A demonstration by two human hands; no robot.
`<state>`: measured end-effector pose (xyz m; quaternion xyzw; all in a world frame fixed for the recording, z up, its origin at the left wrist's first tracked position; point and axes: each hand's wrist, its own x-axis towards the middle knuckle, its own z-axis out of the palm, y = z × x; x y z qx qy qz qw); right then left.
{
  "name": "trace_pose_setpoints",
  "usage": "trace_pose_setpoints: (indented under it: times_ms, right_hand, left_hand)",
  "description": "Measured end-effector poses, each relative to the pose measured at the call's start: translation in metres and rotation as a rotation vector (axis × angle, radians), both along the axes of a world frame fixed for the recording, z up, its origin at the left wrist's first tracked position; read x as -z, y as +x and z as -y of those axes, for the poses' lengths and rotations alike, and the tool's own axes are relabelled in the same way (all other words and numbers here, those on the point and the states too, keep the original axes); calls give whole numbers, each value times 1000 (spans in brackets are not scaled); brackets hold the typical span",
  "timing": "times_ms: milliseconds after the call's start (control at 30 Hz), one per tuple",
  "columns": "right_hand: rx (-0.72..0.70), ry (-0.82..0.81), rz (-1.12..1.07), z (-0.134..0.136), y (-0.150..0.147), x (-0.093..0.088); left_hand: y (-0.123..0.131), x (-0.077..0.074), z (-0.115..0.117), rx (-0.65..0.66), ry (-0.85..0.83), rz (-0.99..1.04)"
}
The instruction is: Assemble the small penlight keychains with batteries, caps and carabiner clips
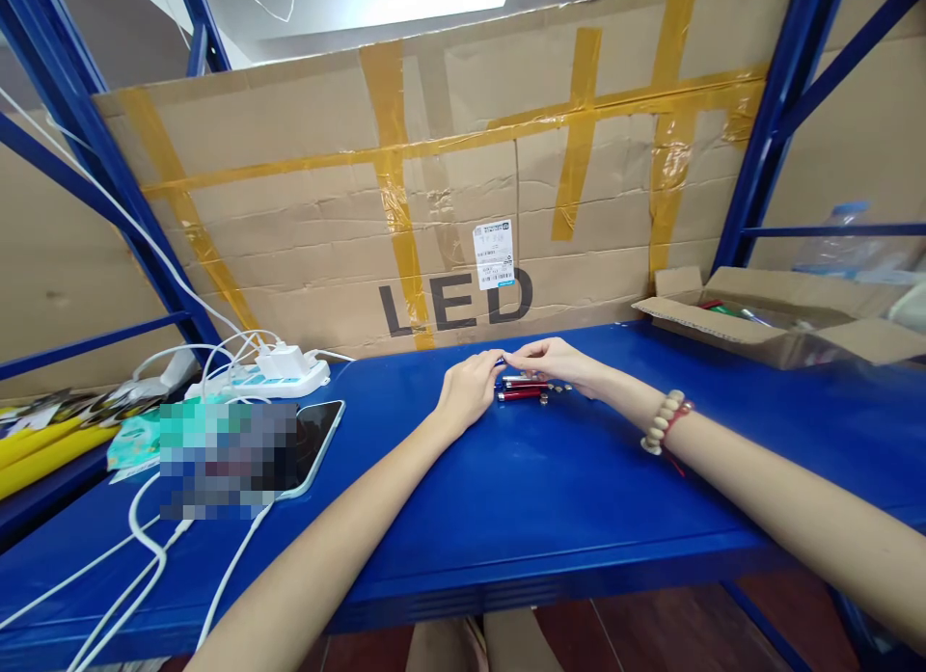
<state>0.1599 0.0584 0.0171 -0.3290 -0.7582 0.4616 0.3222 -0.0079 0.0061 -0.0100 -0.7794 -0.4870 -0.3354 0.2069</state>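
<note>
My left hand (469, 388) and my right hand (557, 361) meet at the back middle of the blue metal shelf (550, 498). Both have their fingers pinched together on a small blue pen-like tube (501, 362) held between them. Just below the fingertips lie a few red and silver pen-like tubes (522, 390) side by side on the shelf, with some tiny round metal pieces (558, 389) beside them. A bead bracelet is on my right wrist.
A taped cardboard sheet marked LED (455, 200) stands behind the shelf. An open cardboard box (777, 317) with small items sits at the right. At the left are a white power strip (260, 375), white cables, a phone (311, 443) and yellow packets.
</note>
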Motion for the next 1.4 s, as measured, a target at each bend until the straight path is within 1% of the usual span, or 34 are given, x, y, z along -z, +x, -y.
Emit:
trace_pose_setpoints:
  times_ms: [100,200,300,367,500,567,633,733,800,900,1033,1167,1233,1333,1400]
  right_hand:
    - [61,88,-12,5,-2,-4]
    - [150,152,-14,6,-5,-4]
    - [266,214,-15,2,-6,0]
    - [312,250,-18,-2,-6,4]
    - [320,276,-13,-6,-5,7]
    - [317,279,-2,-5,-5,7]
    - [315,281,9,-5,-5,7]
    - [304,283,18,-6,-5,8]
    - [299,287,16,-7,-5,9]
    - [299,288,17,-6,-5,8]
    - [300,297,23,-3,-6,6]
    - [308,323,62,0,-7,6]
    - [310,362,112,1,-7,6]
    - [314,473,221,4,-7,5]
    - [341,544,289,7,-6,4]
  left_hand:
    - [2,-3,3,8,-80,72]
    - [3,-6,6,-1,-152,153]
    - [2,-8,5,-62,-220,259]
    - [0,-7,2,-126,-271,326]
    - [-3,-3,-4,-270,-416,396]
    - [-3,-2,-5,-328,-477,368]
    - [-2,-2,-4,-354,-509,298]
    - [0,-4,-2,-345,-531,176]
    - [0,-6,-1,-338,-554,136]
    - [-1,-7,-1,-332,-562,127]
    - [-2,-6,-1,-305,-501,111]
    - [-3,-5,-1,-324,-488,114]
    - [-4,-6,-1,-342,-486,125]
    - [-7,-6,-2,-374,-490,159]
    - [-8,-5,-3,-375,-493,180]
